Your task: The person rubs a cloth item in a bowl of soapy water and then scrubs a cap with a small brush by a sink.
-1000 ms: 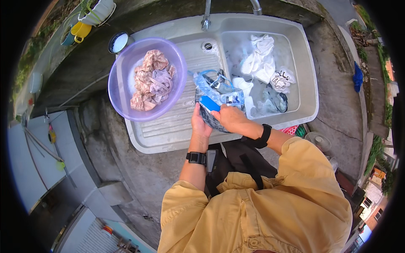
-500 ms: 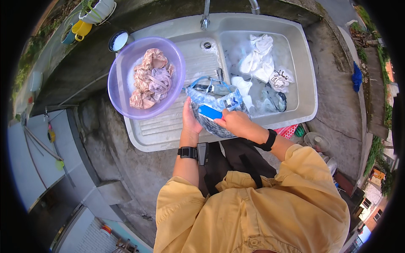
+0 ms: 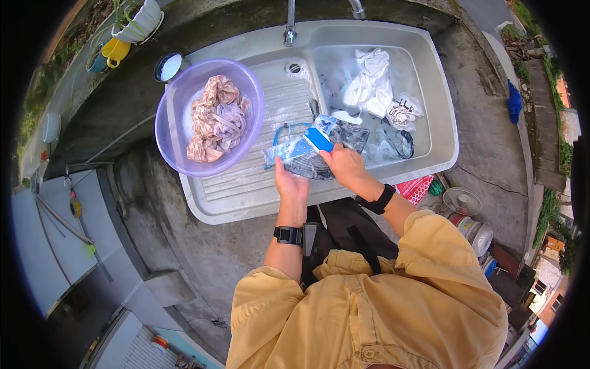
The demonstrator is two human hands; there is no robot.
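My right hand (image 3: 345, 165) grips a scrub brush (image 3: 319, 139) with a flat blue back. The brush rests on a wet blue and dark-grey patterned cloth item with thin blue straps (image 3: 313, 166); I cannot tell its exact kind. At its near left edge, my left hand (image 3: 291, 183) holds the cloth, thumb on top and the other fingers partly hidden below. The cloth lies over the ribbed board of the grey sink (image 3: 233, 206) and reaches toward the basin. White clothes (image 3: 372, 86) soak in the cloudy basin water, with a dark-trimmed piece (image 3: 402, 144) nearby.
A purple basin (image 3: 165, 138) with pink and lilac clothes stands on the left of the board. Behind it is a dark bowl of white powder (image 3: 169, 66). A metal faucet (image 3: 289, 34) rises at the back. Flowerpots (image 3: 140, 23) line the ledge at the far left.
The cloth now lies flatter and more spread out, with its lower part folded up. My left hand has moved down and right along it; the brush has moved up and right, turned more steeply.
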